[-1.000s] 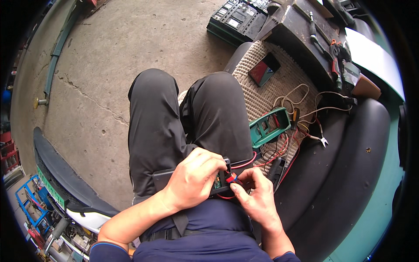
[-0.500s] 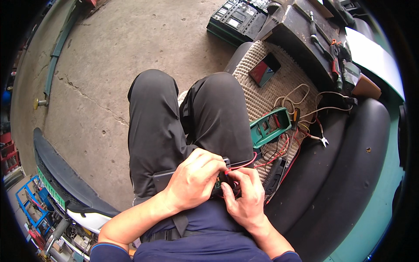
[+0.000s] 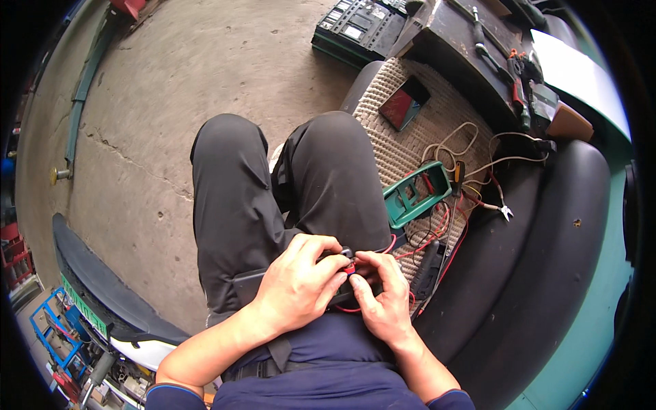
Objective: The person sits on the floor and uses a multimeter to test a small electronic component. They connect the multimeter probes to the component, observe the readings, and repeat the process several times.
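Over my lap, my left hand (image 3: 295, 281) and my right hand (image 3: 384, 292) meet with fingertips close together. Between them shows a small red wire end (image 3: 350, 268) with a dark blue spot beside it. My right thumb and forefinger pinch at it. The fingers of my left hand are closed against a small black part (image 3: 347, 253); what they grip is mostly hidden. A flat black casing (image 3: 247, 287) lies on my lap, partly under my left hand. A red lead (image 3: 391, 244) loops out beyond my right fingers, and another curves below them.
On the woven seat mat to the right lie a green frame-like cover (image 3: 418, 195), a phone (image 3: 404, 102), tangled wires and a black tool-like object (image 3: 428, 270). A crocodile clip (image 3: 506, 212) rests on the black cushion (image 3: 526, 273). Tools (image 3: 484, 44) lie on a dark box.
My right thumb and forefinger have come closer to my left fingertips, around the red wire end. The red lead below my hands shows more now. The whole view has shifted slightly.
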Demonstrator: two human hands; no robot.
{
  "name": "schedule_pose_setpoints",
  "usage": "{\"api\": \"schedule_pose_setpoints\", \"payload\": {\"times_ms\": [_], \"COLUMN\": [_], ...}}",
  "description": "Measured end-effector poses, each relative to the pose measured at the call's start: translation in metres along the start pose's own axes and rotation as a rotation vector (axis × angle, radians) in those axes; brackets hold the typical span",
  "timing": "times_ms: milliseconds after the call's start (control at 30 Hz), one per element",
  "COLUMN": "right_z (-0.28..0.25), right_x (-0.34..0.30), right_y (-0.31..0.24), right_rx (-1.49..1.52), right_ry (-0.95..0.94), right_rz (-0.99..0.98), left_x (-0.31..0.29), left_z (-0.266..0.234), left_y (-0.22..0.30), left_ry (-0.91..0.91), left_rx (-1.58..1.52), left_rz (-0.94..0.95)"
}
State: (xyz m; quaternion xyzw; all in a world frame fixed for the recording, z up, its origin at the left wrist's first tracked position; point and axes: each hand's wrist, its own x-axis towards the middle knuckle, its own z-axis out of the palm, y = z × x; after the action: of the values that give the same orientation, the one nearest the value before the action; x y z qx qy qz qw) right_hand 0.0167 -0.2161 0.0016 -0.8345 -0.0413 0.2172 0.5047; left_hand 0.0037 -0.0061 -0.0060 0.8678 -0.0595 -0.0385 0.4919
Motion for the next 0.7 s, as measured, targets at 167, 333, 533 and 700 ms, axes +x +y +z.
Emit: {"api": "schedule_pose_setpoints", "payload": {"times_ms": [167, 333, 533, 700], "right_z": [-0.001, -0.001, -0.001, -0.001], "right_x": [0.002, -0.001, -0.006, -0.009], "right_y": [0.016, 0.025, 0.023, 0.025], "right_rx": [0.043, 0.115, 0.103, 0.131], "right_ry": [-0.035, -0.027, -0.023, -0.036], "right_rz": [-0.107, -0.125, -0.112, -0.119], "left_x": [0.003, 0.005, 0.004, 0.008], "left_z": [0.001, 0.009, 0.010, 0.000], "left_y": [0.004, 0.006, 0.009, 0.010], "left_ry": [0.006, -0.002, -0.050, -0.100], "left_rx": [-0.005, 0.036, 0.015, -0.057], "left_rz": [-0.035, -0.045, -0.076, -0.052]}}
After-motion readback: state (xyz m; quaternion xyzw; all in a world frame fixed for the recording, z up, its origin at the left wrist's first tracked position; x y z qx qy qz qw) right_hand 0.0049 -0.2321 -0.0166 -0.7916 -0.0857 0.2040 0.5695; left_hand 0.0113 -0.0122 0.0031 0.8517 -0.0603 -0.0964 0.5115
